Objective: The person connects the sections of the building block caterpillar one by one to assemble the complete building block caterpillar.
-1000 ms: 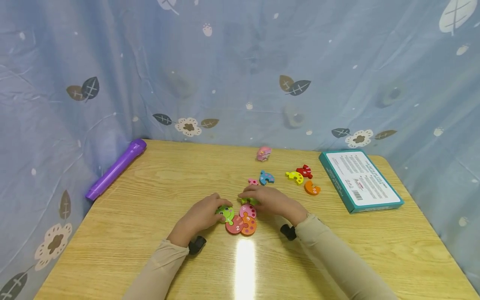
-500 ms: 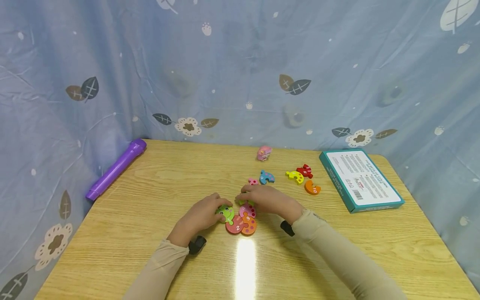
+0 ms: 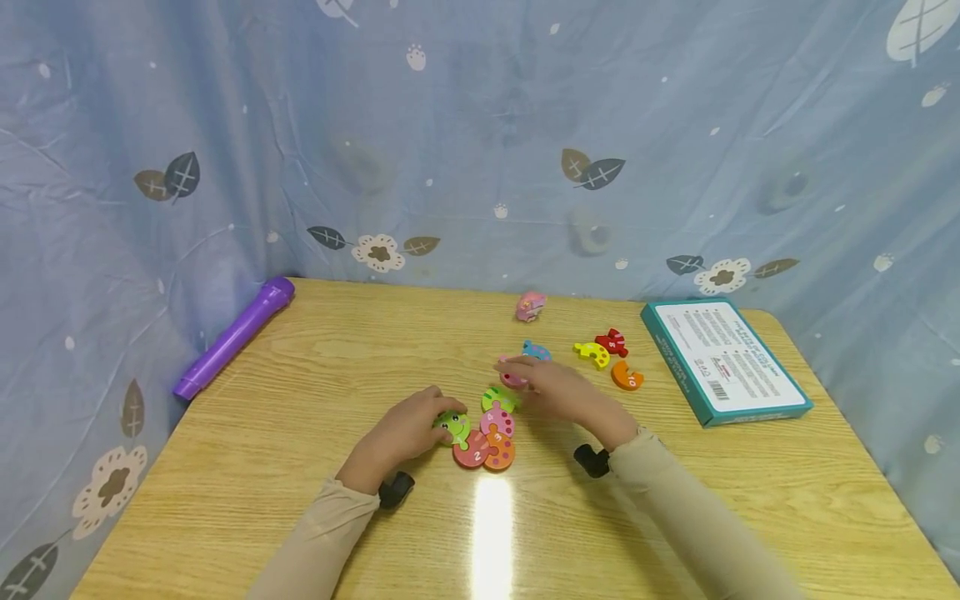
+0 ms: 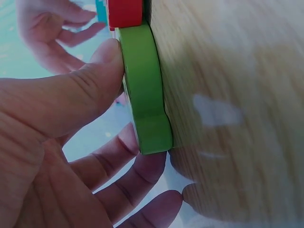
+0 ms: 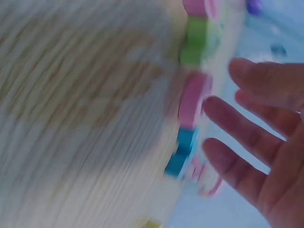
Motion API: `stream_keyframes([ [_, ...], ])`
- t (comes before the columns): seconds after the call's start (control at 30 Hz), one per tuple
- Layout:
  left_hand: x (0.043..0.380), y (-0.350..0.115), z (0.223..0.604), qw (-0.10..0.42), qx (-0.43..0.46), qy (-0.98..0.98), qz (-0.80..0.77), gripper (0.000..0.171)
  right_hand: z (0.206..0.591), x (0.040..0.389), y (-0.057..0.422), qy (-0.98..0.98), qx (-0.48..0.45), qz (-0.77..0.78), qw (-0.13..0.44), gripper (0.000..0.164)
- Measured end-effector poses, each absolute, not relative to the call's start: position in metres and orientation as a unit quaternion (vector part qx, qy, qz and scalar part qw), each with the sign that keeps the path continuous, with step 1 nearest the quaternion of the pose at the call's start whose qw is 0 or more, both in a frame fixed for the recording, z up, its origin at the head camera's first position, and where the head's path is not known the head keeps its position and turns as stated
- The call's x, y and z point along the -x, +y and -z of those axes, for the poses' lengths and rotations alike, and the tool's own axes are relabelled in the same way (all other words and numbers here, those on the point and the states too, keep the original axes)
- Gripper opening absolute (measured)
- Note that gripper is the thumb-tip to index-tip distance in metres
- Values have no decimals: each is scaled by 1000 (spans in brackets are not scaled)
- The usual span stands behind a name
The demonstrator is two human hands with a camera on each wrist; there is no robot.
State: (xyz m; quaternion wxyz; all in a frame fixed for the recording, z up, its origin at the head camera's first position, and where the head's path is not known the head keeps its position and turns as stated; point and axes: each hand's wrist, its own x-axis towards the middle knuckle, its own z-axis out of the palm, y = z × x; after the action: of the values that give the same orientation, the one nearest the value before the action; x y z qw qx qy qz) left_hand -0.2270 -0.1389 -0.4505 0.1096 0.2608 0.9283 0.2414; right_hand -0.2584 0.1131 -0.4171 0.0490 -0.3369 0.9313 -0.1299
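My left hand [image 3: 401, 429] holds the green smiling head piece [image 3: 454, 427] of a caterpillar number puzzle, pinching it between thumb and fingers. In the left wrist view the green head piece [image 4: 142, 80] stands edge-on against the table, with the thumb on its face. Joined to it run the red piece 2 [image 3: 469, 454], the orange piece 3 [image 3: 501, 455] and the pink piece 4 [image 3: 495, 422]. A striped green piece [image 3: 496, 399] tops the chain. My right hand [image 3: 562, 392] reaches over a loose pink piece [image 5: 192, 100], fingers spread and fingertips right at its edge.
A blue piece [image 3: 536, 350] lies just behind the pink one, partly covered. Farther right are yellow [image 3: 596, 355], red [image 3: 613, 342] and orange [image 3: 628, 380] pieces. A pink figure [image 3: 530, 307], a teal box [image 3: 726, 362] and a purple tube [image 3: 234, 337] stand farther out.
My right hand has let go of the striped green piece, now at the chain's end, and moved back and right to the loose pink piece. My left hand stays put.
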Motion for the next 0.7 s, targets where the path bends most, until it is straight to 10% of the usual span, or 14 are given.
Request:
stream_keyframes([
  [0.7, 226, -137, 451, 108, -256, 926, -257, 38, 425, 281, 177, 952, 186, 238, -59, 42],
])
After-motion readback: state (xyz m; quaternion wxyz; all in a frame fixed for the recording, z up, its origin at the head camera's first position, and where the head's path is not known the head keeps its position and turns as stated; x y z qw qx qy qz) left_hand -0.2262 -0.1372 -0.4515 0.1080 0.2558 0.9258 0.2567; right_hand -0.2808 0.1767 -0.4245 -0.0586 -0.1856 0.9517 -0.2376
